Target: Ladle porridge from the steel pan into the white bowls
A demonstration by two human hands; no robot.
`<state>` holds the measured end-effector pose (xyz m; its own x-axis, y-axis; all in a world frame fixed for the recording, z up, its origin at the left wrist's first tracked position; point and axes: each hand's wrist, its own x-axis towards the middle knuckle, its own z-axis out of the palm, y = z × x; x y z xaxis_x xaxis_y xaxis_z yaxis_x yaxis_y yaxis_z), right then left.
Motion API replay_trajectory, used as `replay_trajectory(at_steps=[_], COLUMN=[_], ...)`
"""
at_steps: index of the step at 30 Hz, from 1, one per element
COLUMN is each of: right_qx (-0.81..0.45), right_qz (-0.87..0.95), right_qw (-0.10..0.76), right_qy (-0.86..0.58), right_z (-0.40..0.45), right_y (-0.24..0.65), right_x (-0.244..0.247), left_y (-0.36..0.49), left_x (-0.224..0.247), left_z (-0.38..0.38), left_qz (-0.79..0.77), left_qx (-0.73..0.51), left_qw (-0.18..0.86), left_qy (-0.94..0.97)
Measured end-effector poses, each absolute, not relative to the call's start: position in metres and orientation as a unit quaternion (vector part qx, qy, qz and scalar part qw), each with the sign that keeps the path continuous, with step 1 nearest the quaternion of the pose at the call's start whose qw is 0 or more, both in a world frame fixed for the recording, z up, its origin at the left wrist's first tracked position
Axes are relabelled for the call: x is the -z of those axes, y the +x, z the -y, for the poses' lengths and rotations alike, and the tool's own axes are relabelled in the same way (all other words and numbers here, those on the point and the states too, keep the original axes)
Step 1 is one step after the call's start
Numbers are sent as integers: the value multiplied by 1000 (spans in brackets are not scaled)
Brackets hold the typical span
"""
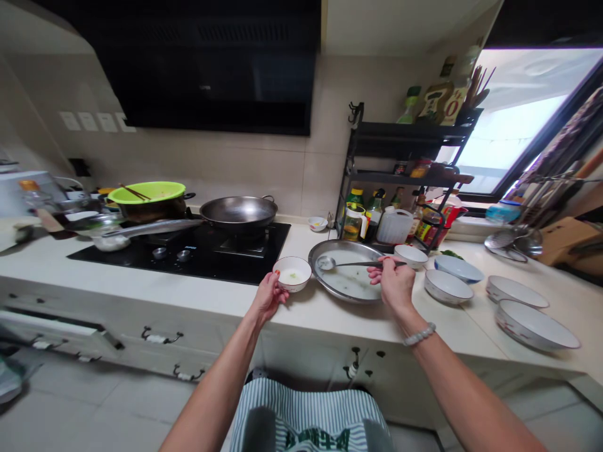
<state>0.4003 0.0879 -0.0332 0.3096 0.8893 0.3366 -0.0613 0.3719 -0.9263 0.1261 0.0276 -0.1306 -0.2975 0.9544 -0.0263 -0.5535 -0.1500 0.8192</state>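
Striped apron cloth (311, 398) shows nearest, below the edge of the long white countertop (301, 314). On the counter, a wide stainless-steel basin (343, 297) of cloudy liquid sits between the hands, just left of the right hand (393, 282). Smaller, the white porcelain bowl (298, 287), holding a little pale liquid, is just beyond the left hand (269, 295), whose thumb and fingers grip its near left side. Slimmest is the spoon (358, 264): the right hand's fingers close around its dark handle, its scoop over the basin's left part.
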Motion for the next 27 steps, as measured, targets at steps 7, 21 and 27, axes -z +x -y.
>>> replay_trajectory(at_steps=[7,21,27], right_qx=[-361,-322,-105], right_qz=[470,657,830], right_qw=[693,602,521], right_qy=[-411,-319,-168], right_z=[-81,-43,-23], right_y=[400,368,375], right_x=[14,11,25], left_y=[125,126,126], left_x=[132,131,131], left_z=[-28,-28,-28], left_qz=[-381,-384,-381], left_qx=[-708,-709,-706], left_qw=[531,531,533], left_qy=[268,262,268])
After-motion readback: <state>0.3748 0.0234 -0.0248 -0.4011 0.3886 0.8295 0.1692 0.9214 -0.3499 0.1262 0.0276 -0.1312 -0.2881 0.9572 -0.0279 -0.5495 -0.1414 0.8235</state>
